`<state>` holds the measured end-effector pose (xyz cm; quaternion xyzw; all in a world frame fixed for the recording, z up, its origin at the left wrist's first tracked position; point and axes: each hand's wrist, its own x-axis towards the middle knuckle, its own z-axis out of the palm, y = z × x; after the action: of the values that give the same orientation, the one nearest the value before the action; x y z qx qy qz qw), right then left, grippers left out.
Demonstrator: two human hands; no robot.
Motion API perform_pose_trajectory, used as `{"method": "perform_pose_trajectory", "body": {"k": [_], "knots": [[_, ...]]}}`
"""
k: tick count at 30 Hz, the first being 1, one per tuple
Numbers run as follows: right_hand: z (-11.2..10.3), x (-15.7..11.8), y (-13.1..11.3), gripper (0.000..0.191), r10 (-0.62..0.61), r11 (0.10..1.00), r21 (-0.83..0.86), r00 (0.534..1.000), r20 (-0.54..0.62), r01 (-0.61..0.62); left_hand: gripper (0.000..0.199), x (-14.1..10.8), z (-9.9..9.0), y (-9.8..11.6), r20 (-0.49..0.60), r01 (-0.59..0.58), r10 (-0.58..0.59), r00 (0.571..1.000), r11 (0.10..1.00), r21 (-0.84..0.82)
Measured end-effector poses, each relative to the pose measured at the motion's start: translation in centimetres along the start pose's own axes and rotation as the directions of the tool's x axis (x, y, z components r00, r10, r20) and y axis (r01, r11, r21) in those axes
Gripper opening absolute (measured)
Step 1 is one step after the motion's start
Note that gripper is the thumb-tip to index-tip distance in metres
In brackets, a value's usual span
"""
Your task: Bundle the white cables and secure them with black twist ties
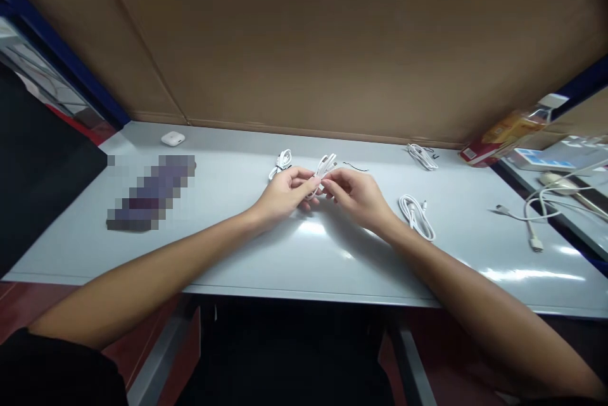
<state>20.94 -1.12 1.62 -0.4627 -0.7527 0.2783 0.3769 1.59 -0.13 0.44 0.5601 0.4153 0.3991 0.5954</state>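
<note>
Between my two hands, just above the middle of the table, is a coiled white charging cable (325, 164). My left hand (291, 194) is closed around its lower part, thumb on top. The fingertips of my right hand (355, 194) pinch at the same coil from the other side; whether they hold the cable itself or a small tie is too fine to make out. Behind my left hand lies another white cable bundle (284, 159) with a dark tie round it. A thin black tie (356, 166) rests on the table behind my right hand.
On the grey table (266, 260), a coiled white cable (417, 217) lies beside my right forearm and a tied bundle (422, 157) farther back. Loose cables (536, 238) trail at the right, near a bottle (508, 133). A white earbud case (173, 139) and a blurred-out object (154, 194) lie left.
</note>
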Motion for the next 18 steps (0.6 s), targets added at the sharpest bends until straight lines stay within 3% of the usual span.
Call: {"method": "perform_pose_trajectory", "body": {"k": [5, 9, 13, 15, 18], "knots": [[0.0, 0.2, 1.3, 0.021, -0.265, 0.913, -0.326, 0.964, -0.019, 0.245, 0.057, -0.6, -0.2, 0.6, 0.048, 0.021, -0.022, 0.999, 1.0, 0.02], [-0.5, 0.3, 1.8, 0.022, -0.372, 0.828, -0.447, 0.928, 0.012, 0.338, 0.053, -0.6, -1.0, 1.2, 0.182, -0.202, 0.168, 0.969, 0.961, 0.187], [-0.7, 0.1, 1.4, 0.021, -0.489, 0.752, -0.482, 0.871, 0.047, 0.449, 0.023, -0.4, -1.7, 2.1, 0.14, -0.421, 0.403, 0.904, 0.791, 0.443], [-0.5, -0.1, 1.0, 0.021, -0.543, 0.714, -0.486, 0.837, 0.069, 0.504, 0.025, -0.2, -1.9, 2.4, 0.097, -0.42, 0.421, 0.902, 0.799, 0.431], [-0.2, -0.5, 0.5, 0.02, -0.61, 0.664, -0.487, 0.787, 0.085, 0.567, 0.037, 0.1, -2.0, 2.3, 0.055, -0.304, 0.301, 0.952, 0.909, 0.285]]}}
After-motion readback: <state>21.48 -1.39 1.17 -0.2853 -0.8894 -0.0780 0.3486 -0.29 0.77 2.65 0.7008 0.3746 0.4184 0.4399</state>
